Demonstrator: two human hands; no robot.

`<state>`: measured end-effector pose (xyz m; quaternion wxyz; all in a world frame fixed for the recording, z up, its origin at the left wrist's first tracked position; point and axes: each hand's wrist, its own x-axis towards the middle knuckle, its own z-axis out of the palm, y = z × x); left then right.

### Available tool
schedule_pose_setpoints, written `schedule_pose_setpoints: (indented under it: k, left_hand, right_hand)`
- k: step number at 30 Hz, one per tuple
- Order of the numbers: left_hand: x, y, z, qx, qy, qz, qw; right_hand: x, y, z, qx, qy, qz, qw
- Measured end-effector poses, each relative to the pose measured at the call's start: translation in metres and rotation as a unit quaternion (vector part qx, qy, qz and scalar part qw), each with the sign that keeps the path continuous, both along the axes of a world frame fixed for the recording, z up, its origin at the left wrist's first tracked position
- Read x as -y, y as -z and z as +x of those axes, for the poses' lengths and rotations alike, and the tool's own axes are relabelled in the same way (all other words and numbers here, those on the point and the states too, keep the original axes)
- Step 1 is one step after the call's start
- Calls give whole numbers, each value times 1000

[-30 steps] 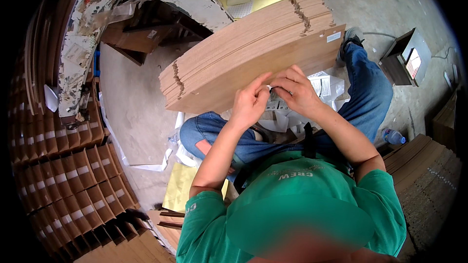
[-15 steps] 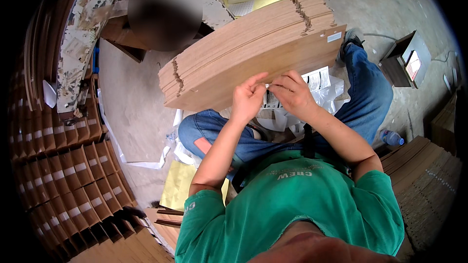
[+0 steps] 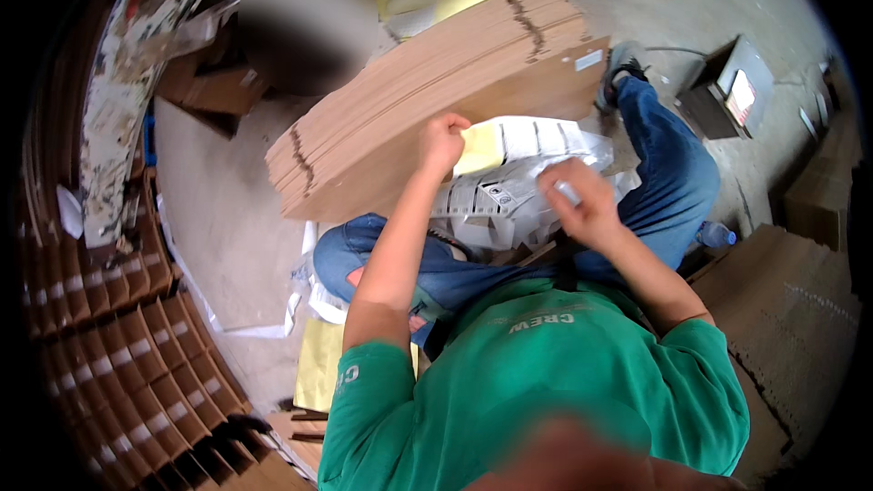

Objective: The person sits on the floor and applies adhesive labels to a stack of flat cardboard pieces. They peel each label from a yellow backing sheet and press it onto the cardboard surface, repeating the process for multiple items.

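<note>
My left hand is closed at the left end of a strip of labels, its fingertips at the corner where the yellow backing shows. Right behind them stands a thick upright bundle of flat cardboard, with a small white label on its near face. My right hand hovers apart to the right, fingers curled and blurred. A small pale thing shows at its fingertips, too smeared to name. Below the strip, between my legs, lie crumpled clear plastic and printed label sheets.
Divided cardboard boxes line the left side. Stacked flat cardboard lies at the right, near a plastic bottle. A dark box-shaped thing stands on the floor farther right. Yellow sheets lie by my left knee.
My hands were together in front of the cardboard and have parted. The left moved up and left, the right down and right. The label strip's yellow end now shows.
</note>
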<state>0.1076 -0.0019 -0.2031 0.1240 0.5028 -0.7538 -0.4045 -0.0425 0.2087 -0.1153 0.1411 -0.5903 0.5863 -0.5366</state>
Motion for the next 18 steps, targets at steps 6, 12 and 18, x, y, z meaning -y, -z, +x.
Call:
schedule_pose_setpoints:
  k: [6,12,18]
  left_hand:
    - [-27,-19,-37,92,158,46,982]
    - [-56,10,-79,119,320,-6,940]
    - [-67,18,-147,292,541,-357,703]
  right_hand:
    - [29,93,-131,316,93,158,931]
    - [58,164,-185,433,93,184,878]
    - [76,182,-196,452,115,164,869]
